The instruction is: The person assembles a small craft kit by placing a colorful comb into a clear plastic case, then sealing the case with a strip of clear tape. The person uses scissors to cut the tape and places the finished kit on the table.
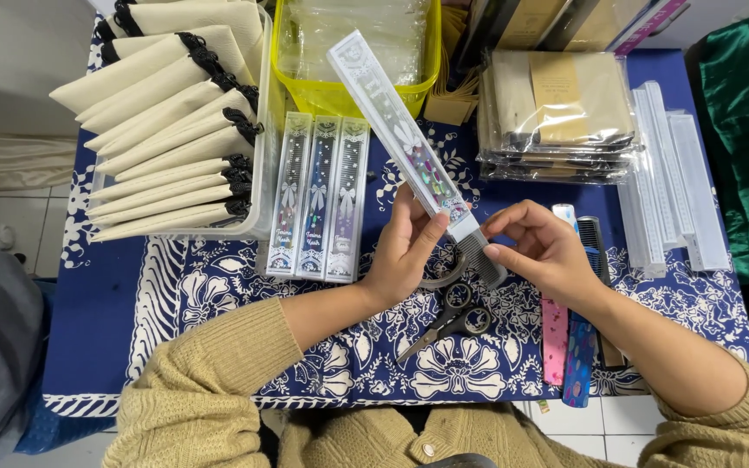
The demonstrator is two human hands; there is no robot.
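Note:
My left hand [405,251] holds a long white printed sleeve [392,121] that angles up and to the left over the table. A jewelled comb [478,251] sticks out of the sleeve's lower end, its dark teeth showing. My right hand [543,251] pinches that exposed comb end between thumb and fingers. Both hands hover above a blue cloth with white flowers [340,347]. Black scissors [448,316] lie on the cloth just below my hands.
Three packed comb sleeves [318,199] lie side by side left of my hands. A clear bin of cream pouches [175,113] stands at far left, a yellow tub [357,52] at the back. Stacked bags [556,113], clear sleeves [674,186] and loose combs [569,347] are on the right.

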